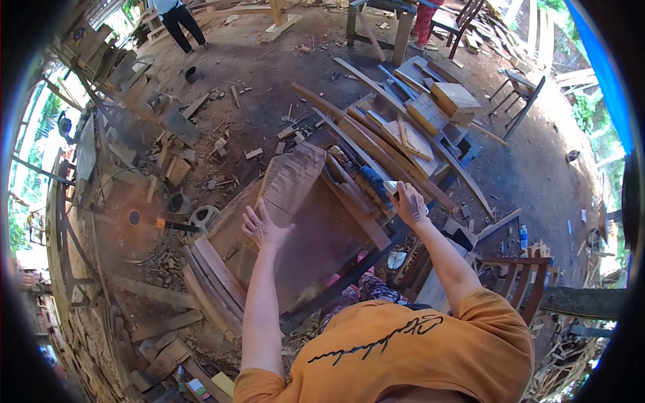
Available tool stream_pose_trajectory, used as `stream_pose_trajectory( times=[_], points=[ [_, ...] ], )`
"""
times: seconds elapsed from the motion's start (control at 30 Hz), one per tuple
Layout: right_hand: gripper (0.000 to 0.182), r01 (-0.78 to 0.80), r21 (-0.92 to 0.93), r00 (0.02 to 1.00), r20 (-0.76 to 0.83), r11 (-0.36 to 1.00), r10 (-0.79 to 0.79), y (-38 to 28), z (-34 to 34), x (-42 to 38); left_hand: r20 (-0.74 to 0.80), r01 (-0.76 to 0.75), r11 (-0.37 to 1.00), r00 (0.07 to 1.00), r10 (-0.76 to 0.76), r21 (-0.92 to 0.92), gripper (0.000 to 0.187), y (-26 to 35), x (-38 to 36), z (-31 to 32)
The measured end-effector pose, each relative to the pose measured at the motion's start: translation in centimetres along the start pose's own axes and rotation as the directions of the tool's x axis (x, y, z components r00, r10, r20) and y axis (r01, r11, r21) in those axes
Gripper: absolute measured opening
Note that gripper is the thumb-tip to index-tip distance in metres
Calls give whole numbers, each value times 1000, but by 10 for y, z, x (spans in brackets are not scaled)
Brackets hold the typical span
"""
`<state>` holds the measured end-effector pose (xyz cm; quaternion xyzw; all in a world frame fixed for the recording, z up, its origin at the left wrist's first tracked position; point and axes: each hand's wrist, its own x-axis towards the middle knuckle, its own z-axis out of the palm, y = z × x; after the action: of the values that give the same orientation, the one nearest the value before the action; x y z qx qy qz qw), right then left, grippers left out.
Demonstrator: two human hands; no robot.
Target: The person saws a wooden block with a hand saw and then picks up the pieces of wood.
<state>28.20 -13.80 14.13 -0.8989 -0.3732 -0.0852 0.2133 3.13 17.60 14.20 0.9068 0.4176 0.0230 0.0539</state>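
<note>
My left hand (267, 232) has its fingers spread and lies at the lower end of a wide, rough-surfaced wooden board (293, 178). That board rests on a brown work surface (329, 235). To the right, my right hand (410, 203) is curled round a small white and dark object (392, 187), too small to name. Beside the right hand is a bundle wrapped in blue (373, 183), next to long planks. Curved wooden pieces (216, 282) lie at the left edge of the work surface.
Planks and a wooden box (455, 101) are stacked ahead on the right. A round fan (134, 217) stands at the left. Chairs (521, 97) are at the right. Two people (180, 25) stand at the far side. Wood scraps litter the ground.
</note>
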Motion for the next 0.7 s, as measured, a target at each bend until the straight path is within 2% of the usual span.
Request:
stream_pose_trajectory(
  times=[0.03, 0.07, 0.1, 0.13, 0.17, 0.23, 0.27, 0.3, 0.33, 0.37, 0.4, 0.43, 0.47, 0.5, 0.53, 0.57, 0.6, 0.63, 0.7],
  points=[
    [35, -5, 12, 1000, -4, 1000, 5, 5, 7, -3, 83, 80, 997, 993, -79, -15, 127, -1, 3, -2],
    [38, -10, -69, 999, 34, 998, 12, 10, 15, -5, 78, 80, 997, 994, -79, -4, 127, -1, 6, -4],
    [40, -10, -148, 997, 73, 989, 21, 13, 21, -7, 187, 116, 993, 976, -113, -4, 127, 3, 7, -14],
    [44, -60, -153, 988, 129, 987, 80, 15, 27, -9, 291, 154, 988, 945, -147, 0, 127, 8, 6, -24],
    [44, -61, -141, 989, 124, 988, 79, 19, 31, -10, 282, 154, 988, 948, -150, 9, 127, 15, 3, -33],
    [45, -63, -132, 988, 130, 989, 80, 21, 35, -16, 324, 261, 965, 915, -240, -20, 120, 28, -7, -46],
    [46, -93, -117, 977, 179, 989, 113, 23, 37, -17, 321, 260, 966, 915, -244, -9, 120, 16, -7, -30],
    [46, -97, -108, 977, 178, 989, 115, 22, 36, -18, 358, 273, 879, 925, -128, -390, 106, -4, -4, 0],
    [47, -108, -102, 975, 185, 989, 125, 19, 30, -19, 348, 268, 652, 938, -7, -710, 92, -16, -4, 16],
    [48, -119, -97, 972, 190, 988, 135, 17, 23, -19, 345, 265, 657, 938, -7, -706, 92, -13, -10, 5],
    [51, -147, -86, 964, 212, 985, 162, 13, 16, -18, 546, 506, 275, 833, 90, -817, 76, -4, -19, -13],
    [51, -151, -84, 963, 211, 985, 166, 10, 12, -19, 658, 704, -130, 703, 270, -698, 61, 1, -26, -22],
    [51, -133, -90, 980, 136, 987, 144, 8, 9, -21, 660, 739, -227, 670, 339, -634, 47, 0, -35, -21],
    [51, -114, -99, 991, 63, 988, 121, 6, 6, -23, 662, 742, -224, 667, 341, -632, 47, 3, -44, -25],
    [51, -117, -103, 990, 66, 988, 124, 3, 2, -23, 646, 753, -333, 658, 387, -568, 50, 10, -57, -34],
    [51, -113, -102, 994, -19, 988, 112, -1, 0, -23, 625, 756, -436, 652, 429, -489, 53, 15, -69, -37],
    [51, -106, -102, 990, -102, 989, 96, -7, -4, -23, 629, 758, -440, 649, 428, -483, 53, 14, -81, -29],
    [51, -103, -104, 991, -97, 989, 93, -18, -11, -22, 620, 720, -476, 686, 379, -505, 60, 13, -91, -20],
    [48, -115, 169, 990, -66, 979, 128, -46, -22, -24, 612, 679, -515, 720, 327, -524, 66, 16, -106, -11]
  ],
)
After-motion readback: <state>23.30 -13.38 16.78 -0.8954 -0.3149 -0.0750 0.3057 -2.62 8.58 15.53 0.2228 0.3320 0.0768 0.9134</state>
